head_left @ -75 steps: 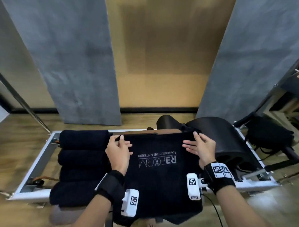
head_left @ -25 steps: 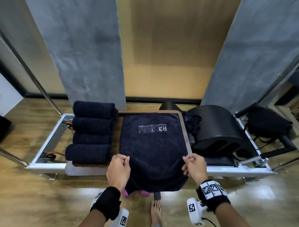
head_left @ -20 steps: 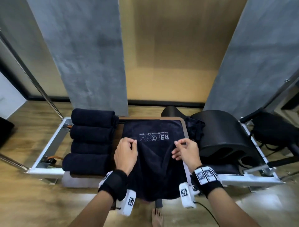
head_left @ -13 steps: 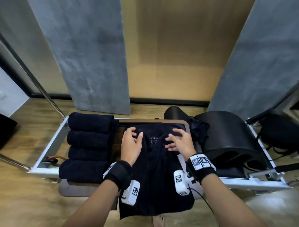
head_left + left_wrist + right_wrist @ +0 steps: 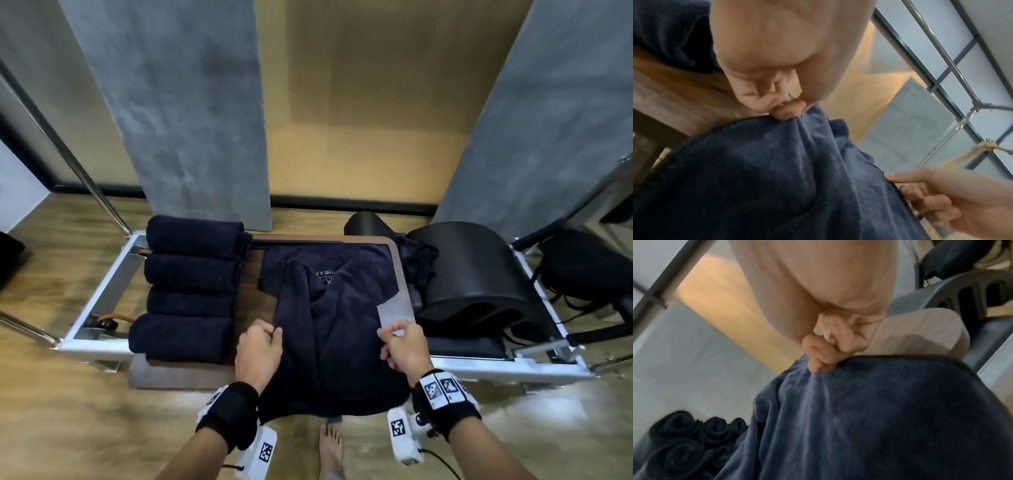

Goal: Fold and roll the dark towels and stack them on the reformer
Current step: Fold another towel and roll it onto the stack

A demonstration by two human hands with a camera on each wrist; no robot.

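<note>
A dark navy towel (image 5: 329, 329) with a white logo lies rumpled on the reformer's wooden carriage (image 5: 253, 301), its near end hanging over the front edge. My left hand (image 5: 260, 346) pinches the towel's left edge (image 5: 793, 123) between thumb and fingers. At the right edge (image 5: 838, 369), my right hand (image 5: 404, 346) pinches the cloth the same way. Several rolled dark towels (image 5: 191, 277) lie side by side on the reformer's left end, and their spiral ends (image 5: 694, 434) show in the right wrist view.
A black arched barrel (image 5: 479, 274) stands on the right of the white reformer frame (image 5: 96, 298), with more dark cloth (image 5: 418, 260) bunched against it. A black bag (image 5: 589, 267) sits far right. My bare foot (image 5: 330, 448) is on the wooden floor below the towel.
Both hands came back from the towel's far middle to the near edge and took hold of its two sides. The towel, flat a second ago, is now bunched along its middle.
</note>
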